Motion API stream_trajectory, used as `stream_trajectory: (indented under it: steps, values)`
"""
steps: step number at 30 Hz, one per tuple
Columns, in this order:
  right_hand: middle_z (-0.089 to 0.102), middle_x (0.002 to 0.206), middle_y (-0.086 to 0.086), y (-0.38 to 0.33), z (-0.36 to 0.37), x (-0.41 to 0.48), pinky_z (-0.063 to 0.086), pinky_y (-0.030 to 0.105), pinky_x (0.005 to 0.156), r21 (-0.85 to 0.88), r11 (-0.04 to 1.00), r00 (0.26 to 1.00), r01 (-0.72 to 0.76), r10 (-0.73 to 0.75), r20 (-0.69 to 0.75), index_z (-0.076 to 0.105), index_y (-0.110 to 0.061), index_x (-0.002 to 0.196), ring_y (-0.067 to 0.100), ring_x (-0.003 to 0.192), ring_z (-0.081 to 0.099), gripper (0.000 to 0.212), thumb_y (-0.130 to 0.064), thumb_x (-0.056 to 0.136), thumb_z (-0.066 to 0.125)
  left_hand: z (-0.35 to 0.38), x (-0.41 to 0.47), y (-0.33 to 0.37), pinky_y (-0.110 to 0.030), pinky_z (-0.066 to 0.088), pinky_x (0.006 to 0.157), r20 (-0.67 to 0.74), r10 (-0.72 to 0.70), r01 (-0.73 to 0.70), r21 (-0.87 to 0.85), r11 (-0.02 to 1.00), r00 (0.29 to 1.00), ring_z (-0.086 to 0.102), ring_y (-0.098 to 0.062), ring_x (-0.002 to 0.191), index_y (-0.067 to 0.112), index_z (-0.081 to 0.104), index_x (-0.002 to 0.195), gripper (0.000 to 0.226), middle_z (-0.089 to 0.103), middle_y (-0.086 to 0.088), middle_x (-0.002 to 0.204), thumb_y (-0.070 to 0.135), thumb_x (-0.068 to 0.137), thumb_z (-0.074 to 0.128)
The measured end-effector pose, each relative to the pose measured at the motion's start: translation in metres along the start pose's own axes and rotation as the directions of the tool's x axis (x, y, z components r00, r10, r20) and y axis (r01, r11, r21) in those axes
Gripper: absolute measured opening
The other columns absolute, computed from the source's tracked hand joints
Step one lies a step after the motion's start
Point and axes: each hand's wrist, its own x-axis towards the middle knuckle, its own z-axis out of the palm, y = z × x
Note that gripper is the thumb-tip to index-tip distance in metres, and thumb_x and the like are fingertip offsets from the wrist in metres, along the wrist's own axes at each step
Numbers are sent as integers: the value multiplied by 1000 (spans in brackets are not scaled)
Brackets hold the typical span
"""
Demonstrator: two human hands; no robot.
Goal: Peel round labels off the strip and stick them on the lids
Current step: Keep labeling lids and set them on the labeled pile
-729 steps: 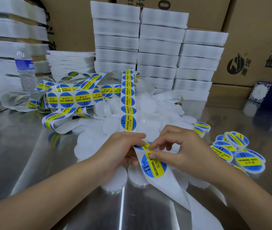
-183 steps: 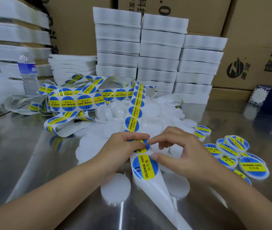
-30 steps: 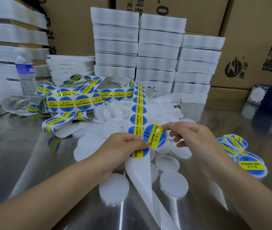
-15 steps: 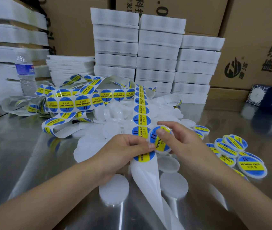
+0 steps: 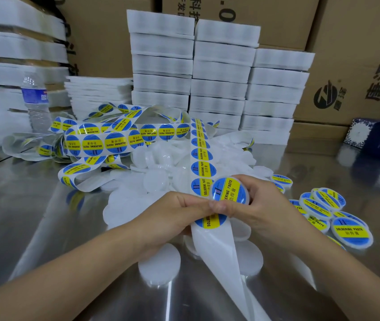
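Note:
A white backing strip (image 5: 201, 156) carrying round blue-and-yellow "SOLDERING PASTE" labels runs from a tangled heap at the back left down to my hands; its bare tail (image 5: 219, 249) trails toward me. My left hand (image 5: 175, 216) pinches the strip just above one label. My right hand (image 5: 260, 209) grips a white round lid (image 5: 229, 191) with a label on its face, tilted toward me, right beside the left thumb. A heap of plain white lids (image 5: 161, 163) lies behind my hands. Several labelled lids (image 5: 332, 214) sit piled at the right.
Loose plain lids (image 5: 160, 262) lie on the steel table (image 5: 33, 216) near me. Stacks of white foam trays (image 5: 219, 72) and cardboard boxes (image 5: 358, 54) stand at the back. A water bottle (image 5: 36, 100) is at the back left, a dark patterned box (image 5: 378, 137) at the right.
A second ago my right hand held a peeled label in the air; since then the label went onto a lid, which the right hand now holds up, pressed against the left thumb.

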Motion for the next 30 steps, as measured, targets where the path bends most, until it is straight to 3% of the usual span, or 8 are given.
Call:
stream_trajectory:
  steps: [3, 6, 11, 14, 26, 30]
  values:
    - [74, 83, -7, -3, 0, -2, 52, 17, 62, 67, 998, 1000, -12, 12, 6, 70, -32, 87, 6, 74, 69, 45, -59, 52, 77, 1, -1, 1, -23, 54, 58, 50, -16, 22, -108, 994, 999, 70, -12, 71, 21, 79, 83, 34, 75, -2, 85, 45, 72, 59]
    - [72, 83, -10, -3, 0, -1, 57, 27, 69, -4, 999, 999, -49, 49, -13, 67, -38, 88, 7, 75, 68, 51, -69, 48, 75, -1, -1, 4, -25, 57, 61, 100, -64, 84, -209, 974, 993, 72, -15, 76, 13, 77, 95, 49, 75, -7, 96, 48, 73, 51]
    - [70, 77, -7, 0, 2, -2, 55, 39, 70, -71, 995, 993, -66, 59, -105, 62, -32, 85, 11, 71, 66, 52, -72, 52, 67, -1, -2, 6, -23, 56, 65, 150, -82, 108, -176, 978, 985, 70, -13, 79, 12, 72, 106, 62, 73, -6, 106, 55, 71, 44]
    - [67, 71, -9, 1, 4, -1, 51, 34, 64, -91, 993, 991, -76, 65, -120, 59, -32, 82, 4, 62, 59, 50, -72, 54, 63, -2, -2, 5, -26, 55, 72, 147, -72, 94, -145, 985, 986, 69, -15, 82, 13, 74, 105, 64, 73, -7, 106, 57, 69, 45]
    - [55, 56, -9, 0, 5, 1, 38, 20, 51, -187, 978, 976, -88, 47, -212, 54, -16, 66, 1, 51, 46, 65, -79, 53, 49, -2, -1, 3, -22, 54, 75, 151, -51, 64, -88, 994, 987, 68, -9, 84, 19, 77, 96, 61, 75, 0, 102, 62, 65, 46]
    - [56, 54, -9, 1, 5, 2, 36, 16, 48, -196, 977, 973, -82, 36, -226, 55, -21, 61, 1, 50, 46, 55, -76, 57, 46, -1, -1, 4, -18, 53, 74, 137, -52, 65, -91, 994, 989, 69, -6, 81, 20, 77, 93, 58, 75, 2, 99, 60, 68, 44]
